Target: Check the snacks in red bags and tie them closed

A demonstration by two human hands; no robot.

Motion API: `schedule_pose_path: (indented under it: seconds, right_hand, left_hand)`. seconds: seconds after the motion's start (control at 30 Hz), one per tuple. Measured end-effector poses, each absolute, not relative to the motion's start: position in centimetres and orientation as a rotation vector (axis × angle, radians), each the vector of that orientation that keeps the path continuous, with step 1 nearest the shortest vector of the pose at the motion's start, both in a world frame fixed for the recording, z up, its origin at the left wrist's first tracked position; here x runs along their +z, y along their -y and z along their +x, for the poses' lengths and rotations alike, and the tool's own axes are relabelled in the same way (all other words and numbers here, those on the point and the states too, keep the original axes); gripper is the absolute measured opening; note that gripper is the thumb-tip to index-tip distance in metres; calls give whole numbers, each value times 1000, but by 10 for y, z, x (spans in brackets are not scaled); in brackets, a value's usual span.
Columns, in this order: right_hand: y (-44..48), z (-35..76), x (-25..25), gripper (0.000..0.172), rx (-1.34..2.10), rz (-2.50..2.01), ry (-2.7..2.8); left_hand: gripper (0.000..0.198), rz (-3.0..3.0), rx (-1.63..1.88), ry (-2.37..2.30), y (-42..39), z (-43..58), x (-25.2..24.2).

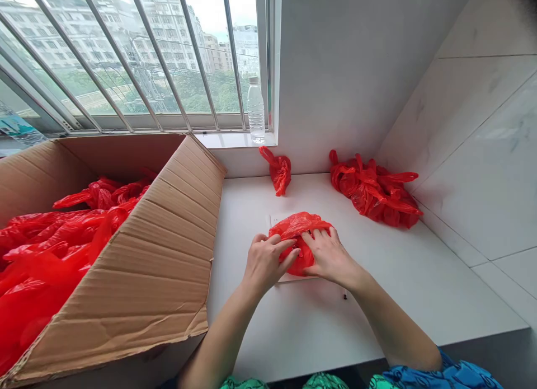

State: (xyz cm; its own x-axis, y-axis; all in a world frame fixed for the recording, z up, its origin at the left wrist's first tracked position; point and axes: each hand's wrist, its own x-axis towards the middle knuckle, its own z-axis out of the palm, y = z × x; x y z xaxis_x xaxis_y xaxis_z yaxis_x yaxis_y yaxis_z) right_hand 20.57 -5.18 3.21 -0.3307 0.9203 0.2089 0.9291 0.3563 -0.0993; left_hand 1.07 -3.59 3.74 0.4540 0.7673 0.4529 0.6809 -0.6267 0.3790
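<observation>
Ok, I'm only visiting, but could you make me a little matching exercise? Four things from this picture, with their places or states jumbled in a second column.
Things:
1. Cardboard box
2. Clear bottle
3. Heap of red bags
4. Handled red bag

Places or states:
A. Touched by the left hand and the right hand
B. Upright on the windowsill
C. Open, with red plastic inside
D. At the right, on the white tabletop

Pairs: 1-C, 2-B, 3-D, 4-A
</observation>
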Motion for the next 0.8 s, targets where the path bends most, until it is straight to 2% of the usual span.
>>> schedule_pose_path:
  seconds: [0.13, 0.23, 0.3, 0.4, 0.43, 0.5, 0.57, 0.63, 0.73, 0.8]
  right_hand:
    - [38, 204, 37, 18, 4, -1643, 2371]
    - [26, 206, 35, 15, -132, -1834, 2322]
    - [22, 211, 30, 23, -193, -1938, 2292]
    - [20, 222, 24, 61, -113, -2046, 2239]
    - [20, 226, 23, 70, -43, -2069, 2237]
    - [22, 232, 22, 74, 96, -2082, 2254]
    - [23, 234, 23, 62, 111, -2054, 2252]
    - [23, 231, 24, 43, -6, -1960, 2216]
    - [22, 219, 21, 17, -122, -1715, 2200]
    - [20, 209, 16, 14, -81, -1580, 2250]
  left_hand:
    - [30, 2581, 890, -1592, 34, 19, 26]
    - [39, 2514, 823, -1796, 29, 17, 18]
    - [31, 2487, 727, -1867, 24, 12, 13]
    - [21, 2430, 588, -1959, 19, 4, 7]
    - [28, 2407, 557, -1980, 18, 3, 5]
    - [51, 2398, 540, -1970, 18, 2, 3]
    - [73, 2454, 594, -1883, 18, 3, 2]
    - [83, 2528, 685, -1737, 18, 5, 4]
    - [78, 2568, 756, -1533, 19, 8, 4]
    - [68, 2524, 718, -1539, 18, 9, 1]
